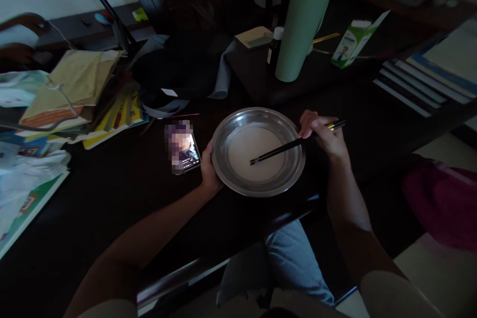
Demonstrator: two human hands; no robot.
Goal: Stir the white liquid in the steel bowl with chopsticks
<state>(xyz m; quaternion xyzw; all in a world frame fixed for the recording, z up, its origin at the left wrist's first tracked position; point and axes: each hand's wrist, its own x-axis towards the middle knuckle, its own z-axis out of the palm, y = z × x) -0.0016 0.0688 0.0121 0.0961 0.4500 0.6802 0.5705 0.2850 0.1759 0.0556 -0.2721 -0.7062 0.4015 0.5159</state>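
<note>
A round metal bowl [219,161] stands on the dark table, with a pale, whitish mixture [257,146] in its bottom. My left hand [209,169] grips the bowl's left rim, its thumb up along the side and the other fingers hidden below. In my right hand [326,134] is a pair of black chopsticks [285,148] with gold bands near the upper end. They slant over the bowl's right rim, and their tips are at the middle of the mixture; whether they dip into it I cannot tell. Left of the bowl lies a lit phone [192,154].
Behind the bowl stand a tall green flask [307,20], a small dark bottle [274,49] and a green-and-white carton [350,47]. Books [421,82] are stacked at right. Papers and envelopes [70,79] pile up at left, beside a dark bag [179,69].
</note>
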